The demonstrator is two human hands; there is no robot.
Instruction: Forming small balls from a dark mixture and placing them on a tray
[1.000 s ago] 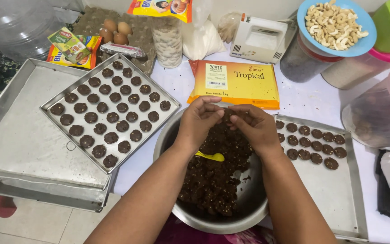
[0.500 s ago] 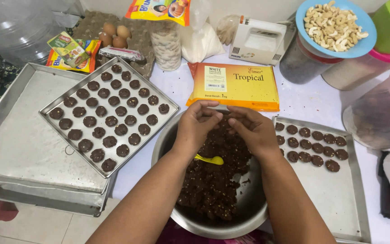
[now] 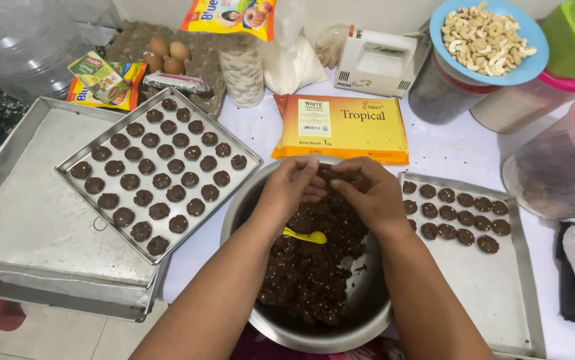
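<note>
Dark brown chocolate dough (image 3: pixel 311 273): coarse, crumbly mass flecked with pale bits, heaped across the bottom of a round metal mixing bowl (image 3: pixel 367 313) that stands at the near edge of the desk, between two trays. The dough reaches up the far wall of the bowl. A small portion sits at that far side, enclosed between the left hand (image 3: pixel 293 187) and right hand (image 3: pixel 367 193), whose fingertips meet over it; its shape is hidden. A small yellow plastic spoon (image 3: pixel 306 235) lies flat on the dough, near the bowl's middle.
</note>
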